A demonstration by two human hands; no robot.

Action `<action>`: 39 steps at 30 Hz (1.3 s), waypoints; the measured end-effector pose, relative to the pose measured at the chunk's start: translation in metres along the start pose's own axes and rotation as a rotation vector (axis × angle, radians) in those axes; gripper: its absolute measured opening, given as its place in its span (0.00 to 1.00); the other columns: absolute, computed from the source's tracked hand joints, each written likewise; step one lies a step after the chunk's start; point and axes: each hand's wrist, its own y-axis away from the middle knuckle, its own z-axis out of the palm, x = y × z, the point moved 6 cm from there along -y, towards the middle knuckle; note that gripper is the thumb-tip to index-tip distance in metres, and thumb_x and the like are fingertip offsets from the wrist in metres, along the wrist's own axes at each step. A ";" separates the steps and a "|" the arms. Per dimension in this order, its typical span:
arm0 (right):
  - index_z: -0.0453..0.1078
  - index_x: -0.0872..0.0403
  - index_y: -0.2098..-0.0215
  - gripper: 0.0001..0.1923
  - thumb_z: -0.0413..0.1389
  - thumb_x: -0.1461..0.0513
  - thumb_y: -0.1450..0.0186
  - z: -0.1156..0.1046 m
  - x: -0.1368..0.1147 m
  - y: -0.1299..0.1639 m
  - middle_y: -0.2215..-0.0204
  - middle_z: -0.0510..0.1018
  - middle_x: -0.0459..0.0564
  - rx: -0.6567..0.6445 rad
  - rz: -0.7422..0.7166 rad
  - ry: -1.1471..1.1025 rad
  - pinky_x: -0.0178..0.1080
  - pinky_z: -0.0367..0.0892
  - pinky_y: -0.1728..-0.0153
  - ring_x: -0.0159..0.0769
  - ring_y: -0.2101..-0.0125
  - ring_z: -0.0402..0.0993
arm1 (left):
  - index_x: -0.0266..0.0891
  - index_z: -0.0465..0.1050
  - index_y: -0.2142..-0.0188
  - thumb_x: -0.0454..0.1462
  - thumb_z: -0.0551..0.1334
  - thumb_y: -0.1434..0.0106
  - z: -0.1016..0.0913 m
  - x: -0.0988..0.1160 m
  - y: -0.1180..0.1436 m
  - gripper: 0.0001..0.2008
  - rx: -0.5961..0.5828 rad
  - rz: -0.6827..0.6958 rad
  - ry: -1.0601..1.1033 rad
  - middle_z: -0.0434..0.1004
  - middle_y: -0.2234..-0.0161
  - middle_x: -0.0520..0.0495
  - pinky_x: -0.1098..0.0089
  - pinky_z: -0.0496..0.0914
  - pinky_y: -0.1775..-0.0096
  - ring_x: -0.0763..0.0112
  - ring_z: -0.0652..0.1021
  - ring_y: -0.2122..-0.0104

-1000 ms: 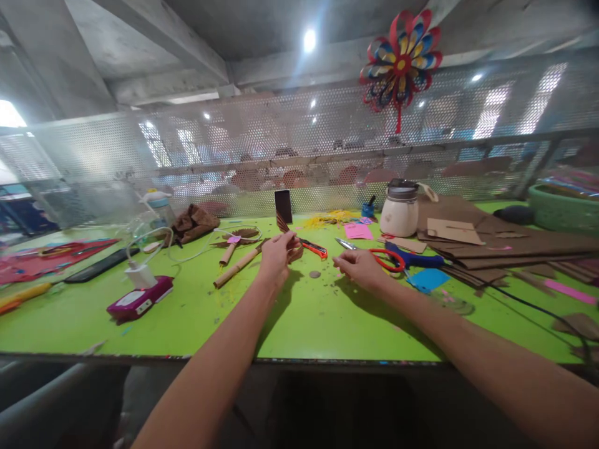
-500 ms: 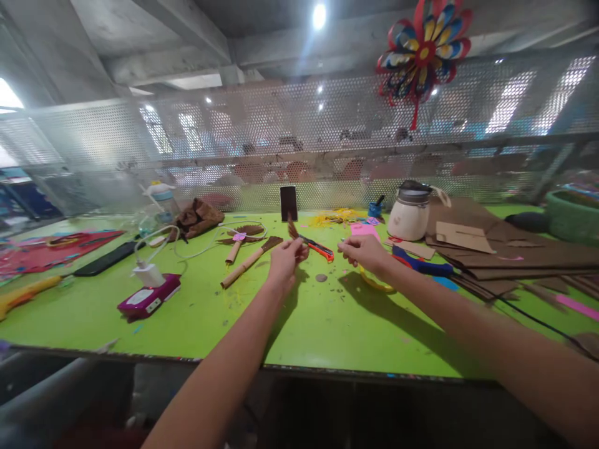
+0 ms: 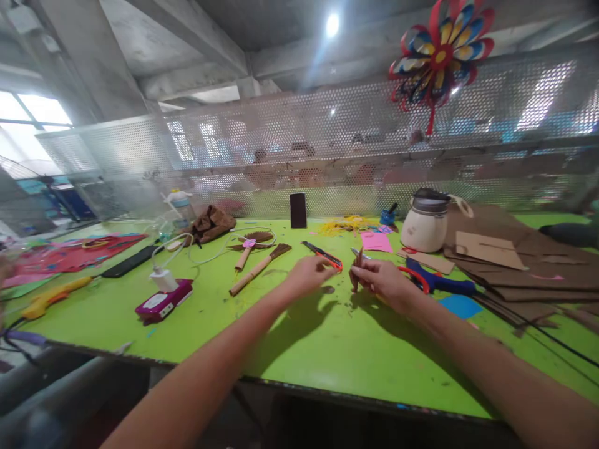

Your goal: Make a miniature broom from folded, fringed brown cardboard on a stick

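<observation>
A narrow brown paper piece [image 3: 356,272] stands roughly upright above the middle of the bench [image 3: 337,355], pinched between the thumb and fingers of the right hand [image 3: 386,282]. The left hand [image 3: 304,276] reaches forward with its fingers loosely bent at the orange end of a utility knife [image 3: 322,252] — whether they grip it or only hover over it, I cannot tell. A small grey disc [image 3: 328,289] lies just below those fingers, among scattered scraps.

Behind the right hand, scissors with red handles [image 3: 418,279] are partly hidden, beside a blue-handled tool [image 3: 442,284] and a blue paper square [image 3: 461,305]. Pink paper [image 3: 377,242] lies farther back, near yellow shreds [image 3: 349,224] and a small blue pot [image 3: 388,217]. A white jug with a dark lid [image 3: 425,226] stands to the right, next to stacked brown sheets [image 3: 486,274].

To the left of the left hand lie 2 brown rolled sticks: 1 with a brush-like fringed end [image 3: 255,274], the other with a pink tag [image 3: 249,244]. A maroon power strip [image 3: 163,302] holds 1 white plug [image 3: 163,280]. A dark-screened phone [image 3: 298,211] stands upright before the perforated screen [image 3: 262,156] — above it, at right, hangs a multicoloured looped-petal flower [image 3: 441,57].
</observation>
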 end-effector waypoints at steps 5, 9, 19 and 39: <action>0.67 0.55 0.78 0.17 0.59 0.50 0.45 0.010 0.003 0.006 0.86 0.65 0.42 -0.098 0.045 0.257 0.33 0.49 0.82 0.26 0.85 0.56 | 0.34 0.77 0.65 0.43 0.53 0.38 -0.093 -0.079 0.002 0.17 0.264 -0.250 -0.520 0.79 0.63 0.37 0.67 0.65 0.66 0.61 0.76 0.67; 0.68 0.57 0.78 0.14 0.56 0.54 0.42 0.022 0.000 0.011 0.81 0.72 0.47 -0.143 0.007 0.345 0.34 0.56 0.77 0.28 0.81 0.62 | 0.34 0.75 0.72 0.46 0.54 0.40 -0.106 -0.121 0.005 0.19 0.181 -0.323 -0.600 0.77 0.71 0.35 0.66 0.64 0.70 0.58 0.75 0.72; 0.70 0.56 0.76 0.13 0.53 0.57 0.39 0.029 0.004 0.017 0.80 0.73 0.48 -0.126 0.016 0.484 0.34 0.57 0.75 0.31 0.78 0.64 | 0.34 0.71 0.74 0.48 0.47 0.35 -0.084 -0.156 0.015 0.24 0.041 -0.309 -0.653 0.76 0.63 0.30 0.65 0.64 0.68 0.60 0.76 0.71; 0.75 0.55 0.68 0.10 0.51 0.63 0.37 0.011 -0.027 0.018 0.70 0.79 0.52 0.278 -0.201 0.612 0.37 0.63 0.67 0.35 0.70 0.72 | 0.43 0.62 0.60 0.47 0.64 0.46 -0.084 -0.062 0.021 0.18 0.197 -0.230 0.624 0.72 0.76 0.55 0.74 0.64 0.81 0.74 0.71 0.82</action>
